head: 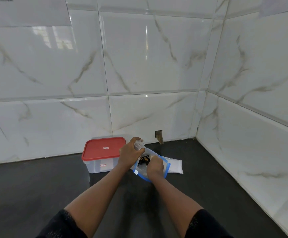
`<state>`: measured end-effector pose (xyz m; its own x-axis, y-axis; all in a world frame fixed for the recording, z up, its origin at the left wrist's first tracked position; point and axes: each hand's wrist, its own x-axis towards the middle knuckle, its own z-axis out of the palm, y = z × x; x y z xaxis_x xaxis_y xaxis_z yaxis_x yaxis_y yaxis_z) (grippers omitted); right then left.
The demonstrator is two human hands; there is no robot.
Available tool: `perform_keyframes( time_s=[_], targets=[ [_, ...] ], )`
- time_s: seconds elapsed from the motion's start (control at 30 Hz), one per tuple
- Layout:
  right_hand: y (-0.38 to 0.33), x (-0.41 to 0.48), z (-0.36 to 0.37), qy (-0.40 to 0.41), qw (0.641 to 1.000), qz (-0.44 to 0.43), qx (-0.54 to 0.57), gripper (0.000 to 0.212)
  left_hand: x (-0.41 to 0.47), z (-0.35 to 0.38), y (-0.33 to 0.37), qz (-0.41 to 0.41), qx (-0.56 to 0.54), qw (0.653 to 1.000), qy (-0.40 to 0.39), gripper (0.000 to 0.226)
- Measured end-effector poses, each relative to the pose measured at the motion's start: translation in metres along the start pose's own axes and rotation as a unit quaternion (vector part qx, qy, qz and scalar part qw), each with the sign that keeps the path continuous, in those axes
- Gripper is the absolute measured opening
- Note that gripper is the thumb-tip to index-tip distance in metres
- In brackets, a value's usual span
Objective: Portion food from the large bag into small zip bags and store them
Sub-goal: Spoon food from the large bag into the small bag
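A clear zip bag with a blue edge point(166, 166) lies on the dark counter, its mouth open, with dark and pale food pieces point(144, 160) at the opening. My left hand point(129, 152) grips a bunched clear plastic bag point(138, 144) held over that mouth. My right hand point(154, 167) pinches the blue-edged bag's rim and covers much of it. A small white slider tab point(136, 172) shows at the bag's left corner.
A clear storage box with a red lid point(103, 149) stands closed just left of my hands. Flat white zip bags point(175, 166) lie behind the blue-edged bag. Tiled walls meet in a corner at the right. The dark counter point(36, 186) stretches to the left.
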<state>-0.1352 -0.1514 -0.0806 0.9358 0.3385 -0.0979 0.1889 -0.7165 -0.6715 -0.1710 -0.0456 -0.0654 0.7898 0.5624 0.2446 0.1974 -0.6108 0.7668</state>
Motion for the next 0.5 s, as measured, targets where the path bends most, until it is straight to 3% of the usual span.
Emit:
perform_keyframes(
  time_s=[0.27, 0.5],
  targets=[
    [-0.0008, 0.003, 0.0014, 0.006, 1.0, 0.017, -0.026, 0.028, -0.0014, -0.0043, 0.0015, 0.001, -0.004, 1.0, 0.005, 0.037],
    [-0.0071, -0.0005, 0.0048, -0.015, 0.999, 0.042, 0.031, 0.032, -0.0045, -0.0054, -0.0041, -0.001, -0.009, 1.0, 0.002, 0.038]
  ],
)
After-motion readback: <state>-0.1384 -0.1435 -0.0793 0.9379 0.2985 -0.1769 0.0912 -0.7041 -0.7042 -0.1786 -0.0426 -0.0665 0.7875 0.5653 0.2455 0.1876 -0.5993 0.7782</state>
